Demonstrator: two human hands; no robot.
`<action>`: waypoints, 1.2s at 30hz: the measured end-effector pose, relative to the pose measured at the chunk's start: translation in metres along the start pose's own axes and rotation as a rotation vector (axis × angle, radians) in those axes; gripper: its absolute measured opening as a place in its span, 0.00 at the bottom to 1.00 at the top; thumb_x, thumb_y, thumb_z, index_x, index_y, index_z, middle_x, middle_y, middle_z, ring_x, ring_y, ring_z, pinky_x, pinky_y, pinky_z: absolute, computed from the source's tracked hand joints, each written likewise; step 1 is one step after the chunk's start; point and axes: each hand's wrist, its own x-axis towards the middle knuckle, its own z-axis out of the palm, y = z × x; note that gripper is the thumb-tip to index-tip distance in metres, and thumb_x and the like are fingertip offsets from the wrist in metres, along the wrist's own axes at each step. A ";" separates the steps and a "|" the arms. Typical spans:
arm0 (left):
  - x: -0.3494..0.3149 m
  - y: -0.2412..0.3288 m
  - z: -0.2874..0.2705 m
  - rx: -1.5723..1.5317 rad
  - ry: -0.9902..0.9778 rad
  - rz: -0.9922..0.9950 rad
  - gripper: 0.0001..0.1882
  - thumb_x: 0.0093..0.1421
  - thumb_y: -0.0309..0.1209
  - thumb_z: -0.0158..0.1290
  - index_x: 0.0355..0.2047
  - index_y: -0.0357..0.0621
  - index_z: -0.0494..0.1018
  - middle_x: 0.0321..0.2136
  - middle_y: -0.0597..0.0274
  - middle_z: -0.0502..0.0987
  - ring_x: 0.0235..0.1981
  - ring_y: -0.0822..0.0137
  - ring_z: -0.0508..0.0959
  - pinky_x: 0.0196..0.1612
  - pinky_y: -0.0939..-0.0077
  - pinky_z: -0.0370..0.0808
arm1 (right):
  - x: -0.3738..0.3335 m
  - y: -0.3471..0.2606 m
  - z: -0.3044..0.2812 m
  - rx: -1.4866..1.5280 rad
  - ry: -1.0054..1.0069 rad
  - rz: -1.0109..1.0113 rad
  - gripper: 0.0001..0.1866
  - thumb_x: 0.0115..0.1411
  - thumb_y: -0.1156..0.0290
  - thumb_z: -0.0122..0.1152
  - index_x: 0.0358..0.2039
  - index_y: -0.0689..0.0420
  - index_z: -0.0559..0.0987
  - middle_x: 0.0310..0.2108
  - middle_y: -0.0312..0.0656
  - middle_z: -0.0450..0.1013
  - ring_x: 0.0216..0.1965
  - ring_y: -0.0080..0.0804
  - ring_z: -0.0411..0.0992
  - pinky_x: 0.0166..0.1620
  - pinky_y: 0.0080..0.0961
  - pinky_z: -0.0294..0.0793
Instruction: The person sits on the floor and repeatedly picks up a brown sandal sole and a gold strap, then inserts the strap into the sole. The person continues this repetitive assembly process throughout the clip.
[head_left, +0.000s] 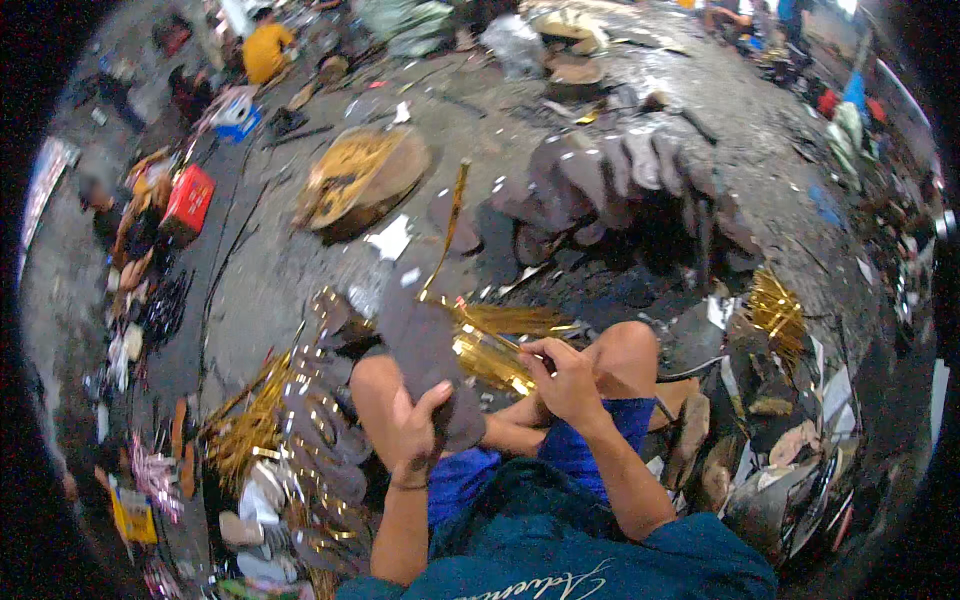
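Observation:
In my left hand [418,425] is a dark grey-brown sole-shaped piece [415,335], held upright over my left knee with the thumb across its face. A thin gold strip [457,220] sticks up past the piece's right edge. My right hand [568,382] is closed in a pinch beside my right knee, at the end of what looks like the same strip slanting down from the piece. Between my knees lie shiny gold strips [485,358], partly behind my right fingers. By my left leg stands a row of sole pieces with gold edging [325,440].
A curved row of plain sole pieces [620,175] stands ahead to the right. A round wooden block [350,178] sits ahead left. Gold bundles lie left [245,425] and right [777,318]. Scraps litter both sides. Other people sit farther off, one in a yellow top [266,50].

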 end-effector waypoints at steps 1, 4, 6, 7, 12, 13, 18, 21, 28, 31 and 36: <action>0.002 -0.003 0.005 0.158 0.009 0.169 0.27 0.55 0.25 0.55 0.55 0.34 0.62 0.45 0.59 0.74 0.45 0.65 0.74 0.50 0.72 0.71 | -0.008 0.003 0.004 -0.066 -0.061 -0.110 0.07 0.57 0.72 0.63 0.34 0.62 0.79 0.32 0.47 0.77 0.34 0.39 0.77 0.38 0.30 0.75; -0.003 0.014 0.023 0.762 0.080 0.446 0.24 0.57 0.25 0.53 0.54 0.35 0.62 0.43 0.57 0.74 0.44 0.66 0.74 0.49 0.74 0.71 | -0.012 -0.029 -0.009 -0.136 -0.224 -0.188 0.07 0.59 0.74 0.61 0.36 0.64 0.78 0.32 0.43 0.76 0.33 0.32 0.76 0.37 0.25 0.75; 0.000 -0.004 0.030 0.156 0.012 0.383 0.24 0.58 0.25 0.52 0.54 0.35 0.62 0.43 0.57 0.74 0.44 0.67 0.74 0.49 0.74 0.71 | -0.006 -0.040 -0.011 0.080 -0.274 -0.021 0.07 0.60 0.75 0.61 0.37 0.65 0.76 0.32 0.42 0.76 0.34 0.27 0.75 0.37 0.21 0.75; -0.002 -0.004 0.030 0.183 0.001 0.355 0.24 0.58 0.26 0.51 0.54 0.34 0.61 0.43 0.55 0.74 0.44 0.66 0.75 0.48 0.74 0.72 | -0.002 -0.046 -0.011 0.186 -0.290 0.066 0.07 0.60 0.76 0.60 0.37 0.65 0.75 0.32 0.41 0.75 0.34 0.24 0.75 0.37 0.19 0.75; -0.008 -0.009 0.031 0.342 0.027 0.321 0.26 0.58 0.27 0.53 0.54 0.28 0.58 0.44 0.50 0.73 0.43 0.63 0.75 0.47 0.73 0.72 | 0.004 -0.051 -0.001 0.211 -0.138 0.037 0.09 0.56 0.72 0.65 0.34 0.60 0.74 0.29 0.46 0.77 0.30 0.35 0.78 0.35 0.30 0.77; -0.010 -0.014 0.028 0.450 0.077 0.331 0.26 0.58 0.27 0.53 0.54 0.28 0.59 0.44 0.49 0.74 0.42 0.62 0.76 0.47 0.72 0.73 | 0.003 -0.053 -0.001 0.206 -0.122 0.009 0.09 0.55 0.74 0.65 0.34 0.61 0.75 0.29 0.44 0.77 0.30 0.31 0.77 0.36 0.27 0.76; -0.017 0.010 0.036 0.829 0.051 0.548 0.23 0.60 0.28 0.54 0.50 0.24 0.62 0.38 0.46 0.75 0.37 0.60 0.76 0.43 0.71 0.73 | -0.001 -0.042 0.006 0.150 -0.108 -0.073 0.11 0.52 0.74 0.68 0.34 0.62 0.77 0.30 0.43 0.77 0.32 0.30 0.77 0.35 0.26 0.76; -0.024 -0.006 0.036 0.738 0.103 0.404 0.16 0.61 0.27 0.52 0.45 0.26 0.67 0.36 0.49 0.75 0.35 0.63 0.75 0.41 0.72 0.73 | 0.006 -0.053 -0.008 0.059 -0.239 0.023 0.13 0.50 0.71 0.67 0.34 0.62 0.76 0.33 0.49 0.77 0.35 0.40 0.78 0.37 0.30 0.76; -0.014 -0.047 0.004 1.110 0.129 0.631 0.20 0.60 0.27 0.53 0.49 0.24 0.65 0.49 0.33 0.68 0.47 0.46 0.72 0.51 0.60 0.70 | -0.009 -0.034 0.015 0.120 -0.104 -0.188 0.12 0.48 0.71 0.68 0.31 0.60 0.75 0.30 0.46 0.74 0.33 0.44 0.74 0.36 0.31 0.73; -0.017 -0.039 0.005 1.092 0.206 0.433 0.30 0.59 0.29 0.54 0.56 0.23 0.58 0.55 0.31 0.62 0.54 0.43 0.68 0.55 0.57 0.66 | 0.001 -0.012 0.014 0.204 -0.347 -0.157 0.11 0.51 0.70 0.67 0.31 0.60 0.76 0.29 0.43 0.75 0.33 0.38 0.75 0.37 0.30 0.73; -0.021 -0.036 0.005 0.976 0.189 0.327 0.39 0.57 0.32 0.55 0.62 0.23 0.51 0.61 0.32 0.58 0.59 0.47 0.65 0.61 0.59 0.61 | 0.009 -0.023 -0.003 0.376 -0.396 -0.059 0.10 0.56 0.70 0.66 0.35 0.61 0.75 0.29 0.40 0.75 0.33 0.28 0.73 0.39 0.27 0.73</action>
